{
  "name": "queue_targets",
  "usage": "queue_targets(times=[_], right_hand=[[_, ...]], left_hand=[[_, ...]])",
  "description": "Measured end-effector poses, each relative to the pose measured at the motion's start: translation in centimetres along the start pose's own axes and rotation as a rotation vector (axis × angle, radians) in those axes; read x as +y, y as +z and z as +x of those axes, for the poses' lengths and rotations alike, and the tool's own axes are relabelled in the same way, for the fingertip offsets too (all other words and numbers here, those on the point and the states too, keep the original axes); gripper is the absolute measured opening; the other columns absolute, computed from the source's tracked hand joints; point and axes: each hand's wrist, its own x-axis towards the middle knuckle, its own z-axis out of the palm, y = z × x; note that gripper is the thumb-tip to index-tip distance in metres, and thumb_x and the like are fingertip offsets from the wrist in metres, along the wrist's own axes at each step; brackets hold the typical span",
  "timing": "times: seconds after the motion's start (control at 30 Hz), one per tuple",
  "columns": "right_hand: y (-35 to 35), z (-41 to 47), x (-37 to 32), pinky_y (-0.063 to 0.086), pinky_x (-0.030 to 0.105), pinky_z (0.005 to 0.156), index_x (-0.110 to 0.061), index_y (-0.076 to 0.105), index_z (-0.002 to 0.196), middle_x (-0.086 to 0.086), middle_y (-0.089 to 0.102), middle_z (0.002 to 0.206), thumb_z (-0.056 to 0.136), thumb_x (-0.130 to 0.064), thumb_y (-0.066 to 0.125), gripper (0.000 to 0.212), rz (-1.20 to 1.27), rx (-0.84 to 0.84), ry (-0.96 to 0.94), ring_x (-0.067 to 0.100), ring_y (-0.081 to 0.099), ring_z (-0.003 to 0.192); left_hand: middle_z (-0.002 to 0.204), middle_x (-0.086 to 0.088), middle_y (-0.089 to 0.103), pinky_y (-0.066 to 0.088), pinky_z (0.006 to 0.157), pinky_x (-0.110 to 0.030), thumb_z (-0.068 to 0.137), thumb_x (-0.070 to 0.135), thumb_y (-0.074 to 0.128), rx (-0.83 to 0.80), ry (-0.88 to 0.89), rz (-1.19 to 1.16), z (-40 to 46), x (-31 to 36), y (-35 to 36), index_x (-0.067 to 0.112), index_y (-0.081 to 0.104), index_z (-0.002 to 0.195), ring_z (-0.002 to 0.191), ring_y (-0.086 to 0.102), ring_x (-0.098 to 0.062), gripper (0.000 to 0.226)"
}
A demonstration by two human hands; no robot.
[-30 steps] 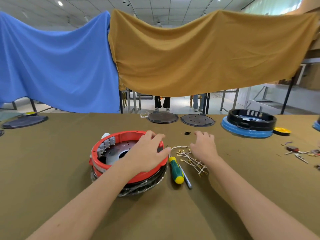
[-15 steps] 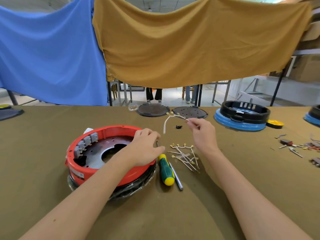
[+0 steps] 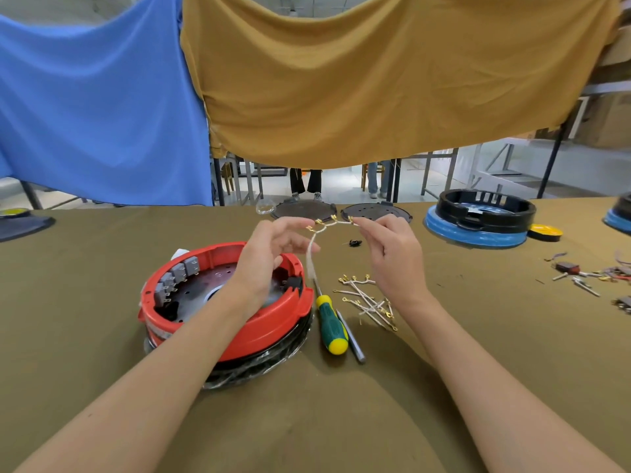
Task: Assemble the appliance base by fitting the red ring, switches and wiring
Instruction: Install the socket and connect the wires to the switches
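Observation:
The red ring [image 3: 259, 331] sits on a black base at left-centre of the table, with several grey switches [image 3: 177, 273] along its inner left wall. Both hands are raised above the table behind it. My right hand [image 3: 392, 254] pinches one end of a white wire harness [image 3: 312, 249] with brass terminals. My left hand [image 3: 269, 250] pinches the other end near the terminals. The wire's tail hangs down between the hands. More white wires [image 3: 367, 297] lie in a loose pile under my right wrist.
A green-and-yellow screwdriver [image 3: 329, 320] and a thin metal tool [image 3: 351, 337] lie right of the red ring. Two dark discs [image 3: 375, 211] sit at the far edge. A black-and-blue base [image 3: 478, 218] stands far right, with small parts [image 3: 587, 274] scattered near the right edge.
My right hand picked one wire harness off the pile and lifted it. My left hand left the red ring and rose to take the wire's other end.

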Motion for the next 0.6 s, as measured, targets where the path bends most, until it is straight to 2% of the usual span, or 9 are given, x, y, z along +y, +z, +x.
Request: queue_targets(times=[0.1,0.17,0.23,0.3,0.37,0.43,0.47,0.53,0.6], right_hand=[[-0.1,0.0,-0.1,0.045,0.036,0.065,-0.011,0.074,0.113,0.005,0.058,0.077,0.094,-0.004,0.061,0.024,-0.006,0.017,-0.109,0.022,0.05,0.077],[0.3,0.0,-0.5,0.042,0.031,0.068,-0.011,0.074,0.113,0.005,0.059,0.078,0.094,-0.005,0.06,0.023,-0.002,0.008,-0.187,0.021,0.047,0.078],[0.7,0.0,-1.0,0.04,0.024,0.074,-0.014,0.072,0.117,0.002,0.059,0.082,0.095,-0.011,0.061,0.024,0.053,0.001,-0.155,0.018,0.046,0.085],[0.6,0.2,-1.3,0.038,0.013,0.083,-0.023,0.065,0.127,-0.003,0.057,0.098,0.095,-0.023,0.064,0.032,0.184,-0.017,0.074,0.014,0.047,0.098],[0.1,0.5,-1.0,0.045,0.018,0.089,-0.032,0.052,0.138,-0.006,0.055,0.113,0.092,-0.034,0.066,0.048,0.39,-0.073,0.421,0.009,0.053,0.107],[-0.4,0.6,-0.7,0.057,0.028,0.073,-0.029,0.047,0.141,-0.001,0.066,0.108,0.093,-0.031,0.066,0.052,0.654,-0.204,0.685,0.012,0.066,0.091],[-0.6,0.5,-0.7,0.057,0.029,0.064,-0.024,0.051,0.137,0.001,0.071,0.099,0.095,-0.027,0.063,0.044,0.741,-0.309,0.728,0.015,0.068,0.077],[-0.6,0.3,-0.9,0.048,0.024,0.048,-0.016,0.065,0.12,0.003,0.07,0.08,0.1,-0.021,0.056,0.022,0.822,-0.438,0.7,0.016,0.056,0.056],[-0.3,0.1,-1.1,0.035,0.019,0.039,-0.009,0.067,0.112,0.004,0.06,0.069,0.103,-0.02,0.05,0.022,1.01,-0.437,0.746,0.01,0.041,0.048]], left_hand=[[0.081,0.0,0.075,0.043,0.093,-0.035,0.105,0.043,0.036,-0.006,0.012,0.127,0.2,-0.1,0.2,0.022,0.068,0.111,0.084,0.069,-0.007,0.038],[0.071,0.001,0.072,0.048,0.082,-0.036,0.1,0.036,0.054,-0.028,0.062,0.217,0.3,-0.3,0.4,0.023,0.07,0.101,0.068,0.064,-0.01,0.02],[0.065,0.002,0.07,0.047,0.072,-0.039,0.099,0.029,0.06,-0.027,0.078,0.24,0.3,-0.4,0.2,0.022,0.07,0.092,0.061,0.057,-0.015,0.014],[0.063,0.004,0.068,0.05,0.069,-0.033,0.101,0.025,0.056,0.055,0.074,0.227,0.4,-0.5,-0.1,0.021,0.069,0.091,0.061,0.058,-0.013,0.017],[0.062,0.006,0.068,0.05,0.067,-0.024,0.103,0.022,0.051,0.16,0.021,0.174,0.5,-0.4,-0.4,0.018,0.067,0.093,0.061,0.062,-0.006,0.019],[0.061,0.005,0.069,0.052,0.061,-0.018,0.105,0.018,0.048,0.174,-0.032,0.14,0.5,-0.2,-0.3,0.014,0.064,0.096,0.059,0.063,-0.004,0.019],[0.06,0.005,0.068,0.053,0.058,-0.016,0.105,0.017,0.046,0.161,-0.049,0.123,0.5,-0.1,-0.2,0.013,0.063,0.097,0.058,0.064,-0.005,0.019],[0.058,0.005,0.066,0.053,0.056,-0.016,0.106,0.015,0.044,0.164,-0.08,0.082,0.6,0.0,0.0,0.01,0.061,0.1,0.057,0.064,-0.008,0.019],[0.057,0.003,0.065,0.052,0.051,-0.017,0.106,0.013,0.043,0.183,-0.114,0.018,0.7,0.0,-0.1,0.007,0.06,0.103,0.053,0.063,-0.009,0.019]])
